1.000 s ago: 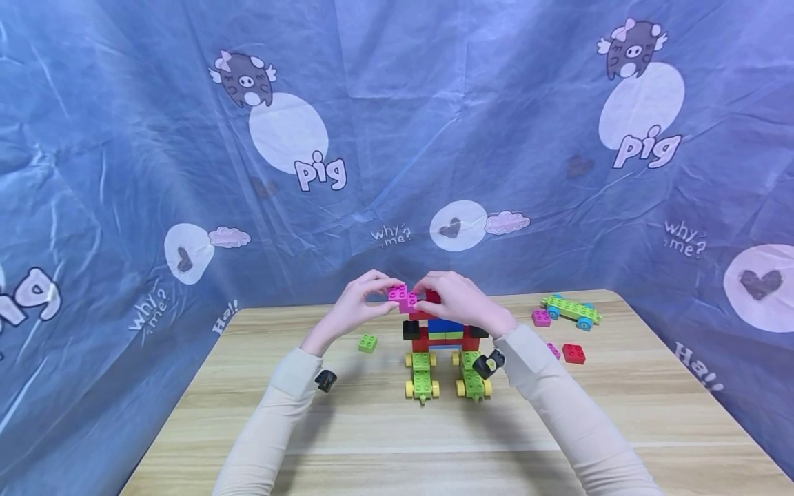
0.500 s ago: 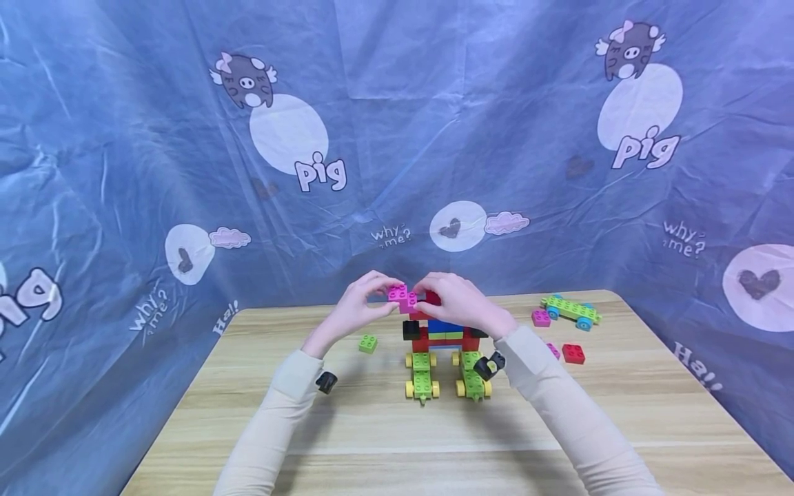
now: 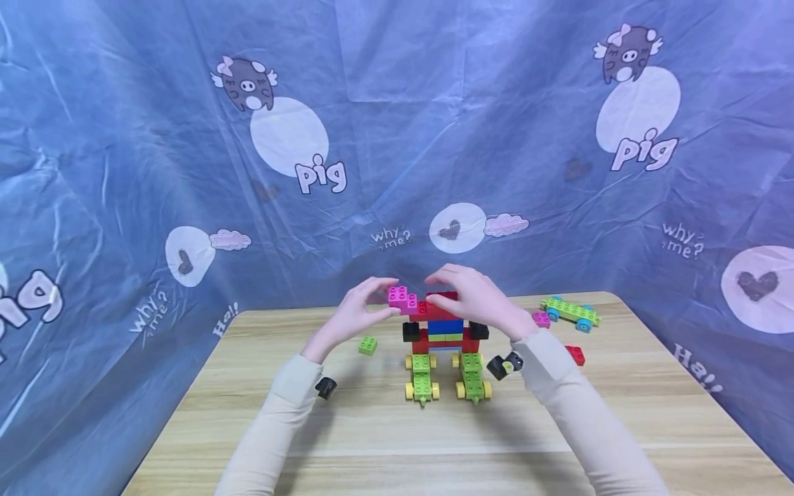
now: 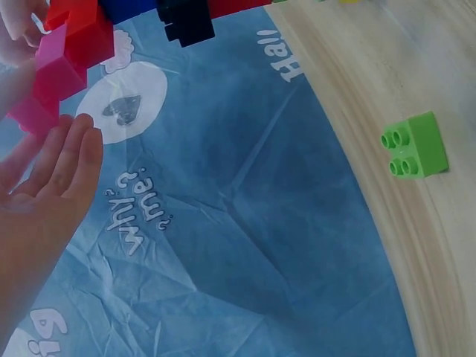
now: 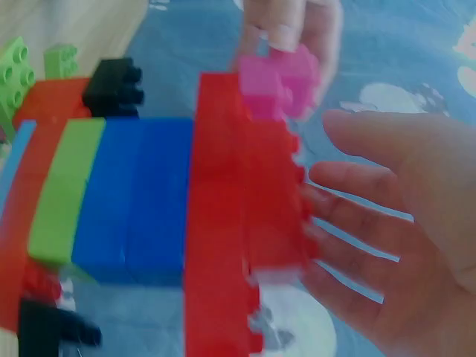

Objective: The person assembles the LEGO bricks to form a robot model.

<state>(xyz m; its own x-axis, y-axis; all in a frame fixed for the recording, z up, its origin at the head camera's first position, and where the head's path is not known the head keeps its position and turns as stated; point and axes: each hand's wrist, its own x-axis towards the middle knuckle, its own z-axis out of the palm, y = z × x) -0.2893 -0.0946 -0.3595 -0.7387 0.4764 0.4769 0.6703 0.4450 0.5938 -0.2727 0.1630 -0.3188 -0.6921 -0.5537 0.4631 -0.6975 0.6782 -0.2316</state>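
A standing figure of toy building bricks has a blue layer (image 3: 445,326), black side bricks (image 3: 411,332) and long red bricks (image 5: 218,216) near its top. It stands on two green wheeled bases (image 3: 422,386) with yellow wheels. Two stepped pink bricks (image 3: 398,296) sit on the left end of the red top. My left hand (image 3: 358,307) pinches them between thumb and fingers; the left wrist view shows the fingertips at the pink brick's underside. My right hand (image 3: 476,296) hovers by the upper red brick (image 5: 277,201), fingers loosely spread, holding nothing.
A loose green brick (image 3: 367,346) lies left of the figure on the wooden table (image 3: 397,434). At the right are a green car base (image 3: 569,311) with blue wheels, a pink brick (image 3: 541,319) and a red brick (image 3: 575,355). A blue printed cloth (image 3: 397,172) hangs behind.
My right hand has let go of the pink bricks and moved right, its fingers spreading. My left hand stays at the pink bricks.
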